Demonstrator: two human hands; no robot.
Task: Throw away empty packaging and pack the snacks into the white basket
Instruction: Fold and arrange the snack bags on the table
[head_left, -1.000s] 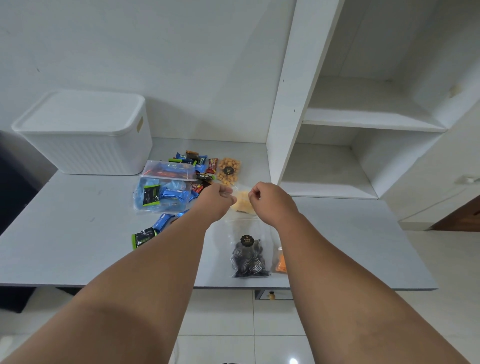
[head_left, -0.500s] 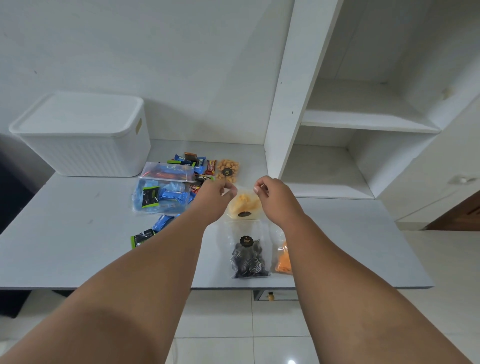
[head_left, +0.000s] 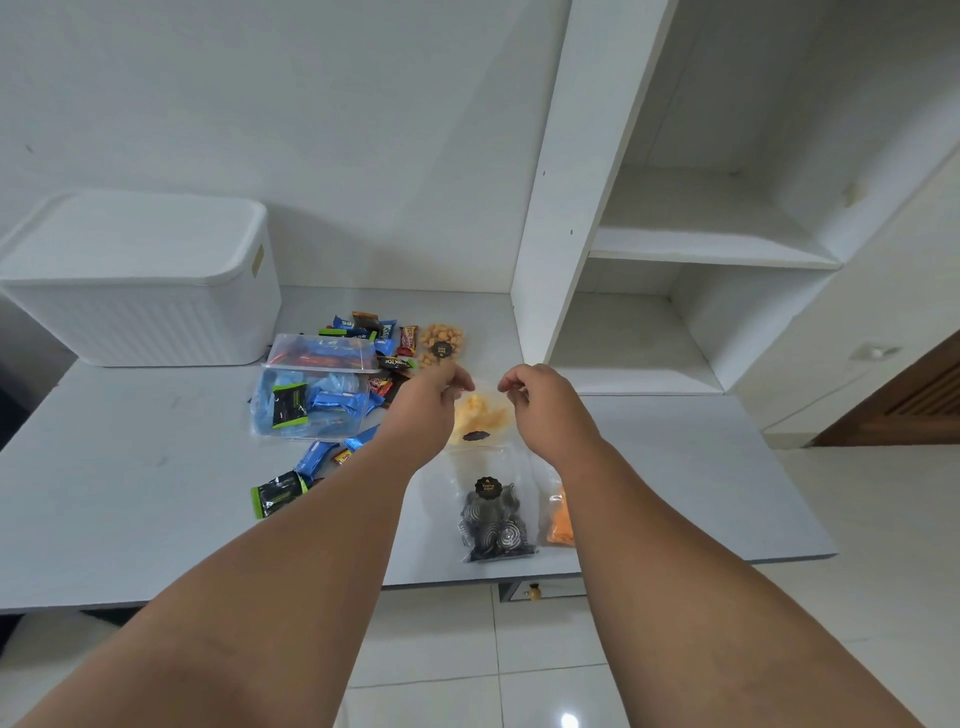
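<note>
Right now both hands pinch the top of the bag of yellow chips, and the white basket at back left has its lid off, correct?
No: the head view shows the white basket with its lid on. The left hand and right hand do pinch the bag of yellow chips.

The left hand (head_left: 431, 395) and right hand (head_left: 540, 400) cover the top corners of the chip bag (head_left: 478, 415). The right forearm (head_left: 649, 519) hides half the orange snack bag (head_left: 561, 519), and the left forearm (head_left: 322, 519) hides some wrappers (head_left: 344, 457). The white basket (head_left: 140, 291) runs off the left edge. The sticker (head_left: 487, 488) on the biscuit bag (head_left: 496, 530) is too small to read.
</note>
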